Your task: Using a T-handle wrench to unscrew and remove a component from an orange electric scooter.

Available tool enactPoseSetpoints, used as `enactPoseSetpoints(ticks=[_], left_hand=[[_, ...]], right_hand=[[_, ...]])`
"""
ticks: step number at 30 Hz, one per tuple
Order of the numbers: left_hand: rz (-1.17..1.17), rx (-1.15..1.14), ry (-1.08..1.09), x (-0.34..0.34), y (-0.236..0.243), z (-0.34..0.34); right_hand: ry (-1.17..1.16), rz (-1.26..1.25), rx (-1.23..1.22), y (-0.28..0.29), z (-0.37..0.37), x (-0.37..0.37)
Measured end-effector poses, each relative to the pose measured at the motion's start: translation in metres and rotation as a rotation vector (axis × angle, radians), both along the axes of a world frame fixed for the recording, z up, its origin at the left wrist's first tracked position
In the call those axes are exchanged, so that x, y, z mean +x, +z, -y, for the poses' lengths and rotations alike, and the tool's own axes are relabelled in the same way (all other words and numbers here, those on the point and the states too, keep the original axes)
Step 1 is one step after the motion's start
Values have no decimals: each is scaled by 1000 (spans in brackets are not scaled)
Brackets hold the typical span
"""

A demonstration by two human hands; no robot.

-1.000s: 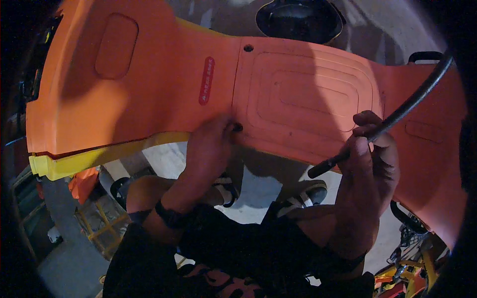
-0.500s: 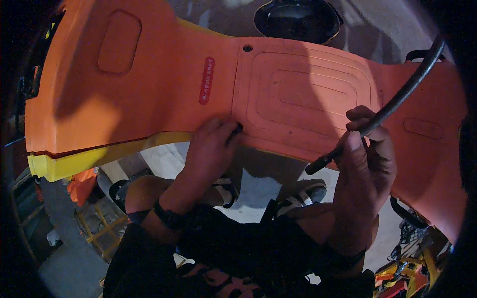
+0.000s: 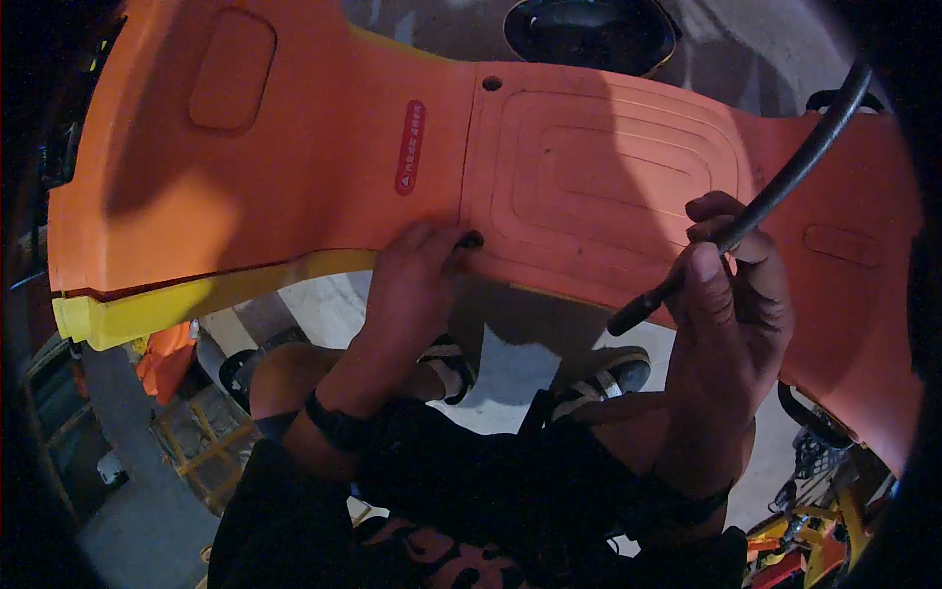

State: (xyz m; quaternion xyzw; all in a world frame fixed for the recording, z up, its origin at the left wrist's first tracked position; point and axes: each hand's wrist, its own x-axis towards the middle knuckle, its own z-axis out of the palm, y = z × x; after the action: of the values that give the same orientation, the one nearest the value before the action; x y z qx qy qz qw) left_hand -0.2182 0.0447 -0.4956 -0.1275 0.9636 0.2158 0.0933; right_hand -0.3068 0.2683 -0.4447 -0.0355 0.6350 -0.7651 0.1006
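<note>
My left hand (image 3: 417, 280) rests on the near edge of a large orange plastic panel (image 3: 314, 187). Its fingers are bent together beside a small dark round spot (image 3: 471, 240), a hole or plug, at the panel seam; what the fingertips hold, if anything, is too small to make out. My right hand (image 3: 731, 304) is closed around a black hose-like rod (image 3: 785, 187) with a thicker tip, held slantwise above the panel's right part. The tip (image 3: 636, 314) points down and left, near the panel's front edge; the other end runs past the upper right.
Yellow plastic (image 3: 177, 306) shows under the panel's left edge. A second dark hole (image 3: 492, 84) sits at the far end of the seam. Beyond the panel a black basin (image 3: 589, 34) stands on the floor. Orange and yellow parts (image 3: 810, 540) lie at lower right, a wooden crate (image 3: 201, 442) at left.
The panel has shifted slightly upward in view. My right hand, still gripping the black rod, sits a little higher and further right. The left fingers uncover more of the dark spot.
</note>
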Motion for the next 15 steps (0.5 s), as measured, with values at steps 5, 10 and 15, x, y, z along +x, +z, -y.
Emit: enactPoseSetpoints(ticks=[5, 10, 15], left_hand=[[-41, -12, -15, -1, -5, 0], [-76, -58, -37, 0, -5, -4], [-105, -69, -48, 1, -9, -5]], right_hand=[[-3, -7, 8, 6, -1, 1], [-1, 0, 12, 10, -2, 3], [5, -16, -15, 9, -3, 3]])
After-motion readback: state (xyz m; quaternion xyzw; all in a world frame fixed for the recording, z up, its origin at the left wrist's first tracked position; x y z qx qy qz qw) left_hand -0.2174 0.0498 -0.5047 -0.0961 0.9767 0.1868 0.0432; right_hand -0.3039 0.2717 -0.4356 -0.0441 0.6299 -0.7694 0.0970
